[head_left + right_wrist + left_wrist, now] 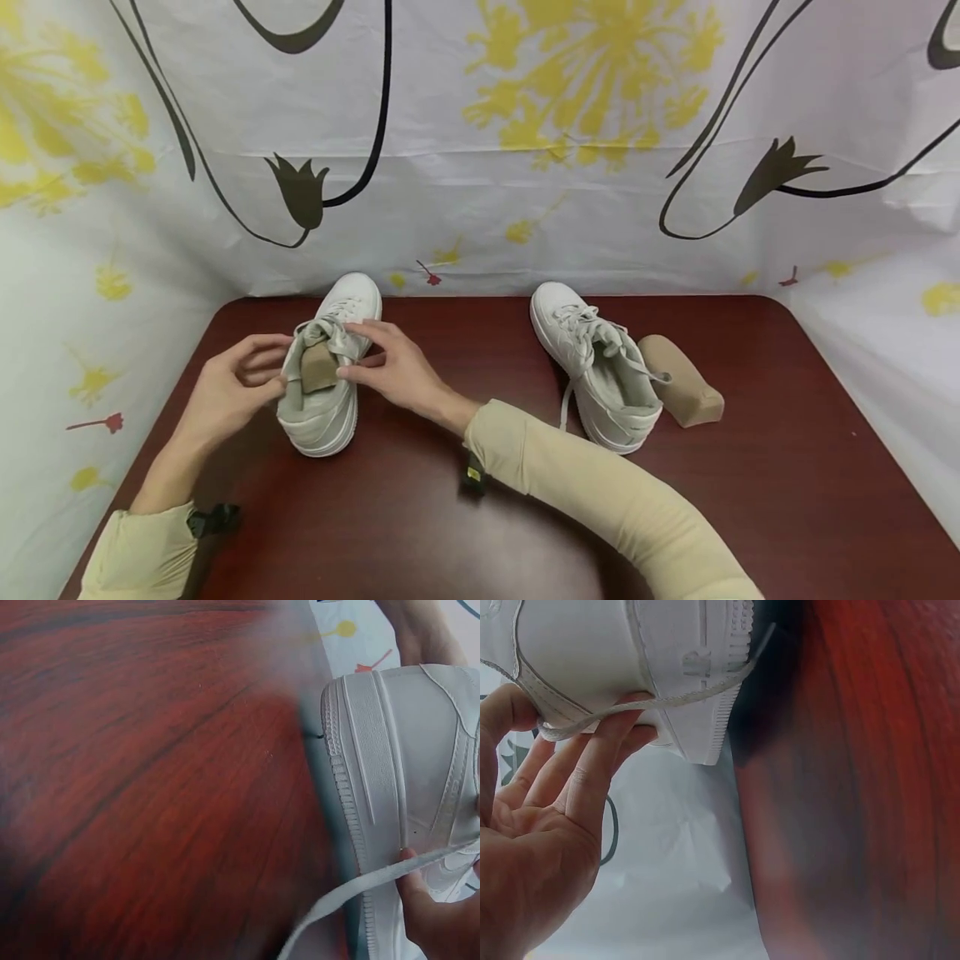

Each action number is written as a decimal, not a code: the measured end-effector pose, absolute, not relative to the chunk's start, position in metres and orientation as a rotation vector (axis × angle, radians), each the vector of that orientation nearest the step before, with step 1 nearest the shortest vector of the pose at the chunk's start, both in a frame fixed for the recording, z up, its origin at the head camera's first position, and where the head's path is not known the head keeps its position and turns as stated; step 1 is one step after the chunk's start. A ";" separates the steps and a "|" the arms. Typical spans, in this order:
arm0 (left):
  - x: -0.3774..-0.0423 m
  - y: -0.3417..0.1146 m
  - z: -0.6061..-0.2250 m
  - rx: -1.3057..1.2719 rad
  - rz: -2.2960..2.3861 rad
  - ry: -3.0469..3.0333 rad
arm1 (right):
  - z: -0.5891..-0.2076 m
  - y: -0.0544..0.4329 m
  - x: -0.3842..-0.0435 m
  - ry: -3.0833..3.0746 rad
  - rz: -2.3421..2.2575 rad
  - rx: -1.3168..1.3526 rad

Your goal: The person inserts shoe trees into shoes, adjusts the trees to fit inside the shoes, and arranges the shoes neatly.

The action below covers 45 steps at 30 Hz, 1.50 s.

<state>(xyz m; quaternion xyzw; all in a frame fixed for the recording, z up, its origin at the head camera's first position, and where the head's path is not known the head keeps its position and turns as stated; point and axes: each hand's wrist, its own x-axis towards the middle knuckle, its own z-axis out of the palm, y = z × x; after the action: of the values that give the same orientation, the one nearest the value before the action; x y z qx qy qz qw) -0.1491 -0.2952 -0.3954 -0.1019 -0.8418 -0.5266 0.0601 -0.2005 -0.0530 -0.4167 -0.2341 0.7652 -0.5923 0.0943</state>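
Observation:
A white sneaker (318, 417) stands at the left of the table, its toe toward the back wall. Inside its opening sits a tan shoe insert (318, 367). My left hand (232, 387) holds the left side of the collar, with thumb and fingers spread along it. In the left wrist view, those fingers touch the sneaker's side under a loose lace (667, 701). From the right, my right hand (393, 367) grips the collar beside the tongue, thumb near the insert. The right wrist view shows its thumb against the sneaker's side (420, 742), by a hanging lace (367, 881).
A second white sneaker (600, 375), with loosened laces, stands right of centre. Another tan shoe insert (678, 379) lies against its right side. Both are on a dark red wooden table (450, 517). A patterned white sheet (450, 125) hangs behind and at the sides.

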 end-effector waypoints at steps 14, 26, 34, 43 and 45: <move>-0.149 -0.309 -0.406 -0.317 -1.650 -2.495 | -0.418 -0.067 -0.198 2.281 -1.721 -0.655; -0.154 -0.328 -0.403 -0.313 -1.770 -2.451 | -0.419 -0.085 -0.201 2.335 -1.696 -0.669; -0.156 -0.341 -0.403 -0.296 -1.775 -2.464 | -0.418 -0.097 -0.202 2.326 -1.706 -0.660; -0.158 -0.353 -0.402 -0.325 -1.773 -2.502 | -0.420 -0.105 -0.203 2.394 -1.691 -0.641; -0.159 -0.354 -0.403 -0.340 -1.776 -2.515 | -0.422 -0.105 -0.203 2.395 -1.689 -0.621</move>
<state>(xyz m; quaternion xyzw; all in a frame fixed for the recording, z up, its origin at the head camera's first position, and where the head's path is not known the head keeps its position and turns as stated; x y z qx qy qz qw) -0.1588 -0.3540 -0.4026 -0.1097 -0.8118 -0.5731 0.0220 -0.2026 -0.1054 -0.4219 -0.2067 0.7974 -0.5623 0.0727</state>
